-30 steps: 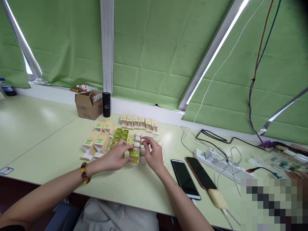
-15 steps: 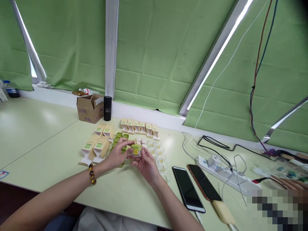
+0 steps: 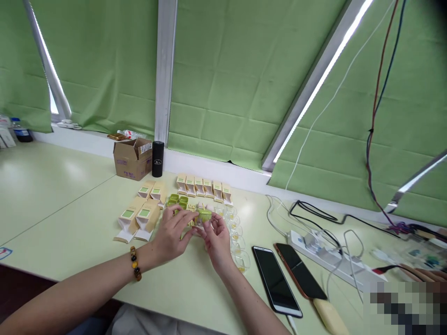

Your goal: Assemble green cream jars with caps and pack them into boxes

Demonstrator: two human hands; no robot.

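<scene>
My right hand [image 3: 219, 239] grips a small clear box with a green lid [image 3: 204, 214], its fingers and thumb at the right side. Beside the lid's left edge is my left hand [image 3: 174, 232], with fingers stretched and thumb apart; whether its fingertips touch the box cannot be made out. Green square trays or lids [image 3: 178, 201] lie just beyond my left hand, partly hidden by it. Small yellow pieces [image 3: 191, 208] sit between them and the held box. Several clear cups [image 3: 237, 242] with yellow marks stand in rows to the right of my right hand.
Opened cream cartons stand at the left [image 3: 146, 216] and in a back row [image 3: 203, 187]. Behind are a cardboard box [image 3: 131, 160] and a black flask [image 3: 158, 159]. Two phones [image 3: 275, 279], a power strip [image 3: 328, 256] and cables lie right. Another person's hand [image 3: 405, 273] shows at the right edge.
The box has tipped so its green lid faces up more, where its front with a yellow mark showed before. My left fingers have loosened and drawn back left.
</scene>
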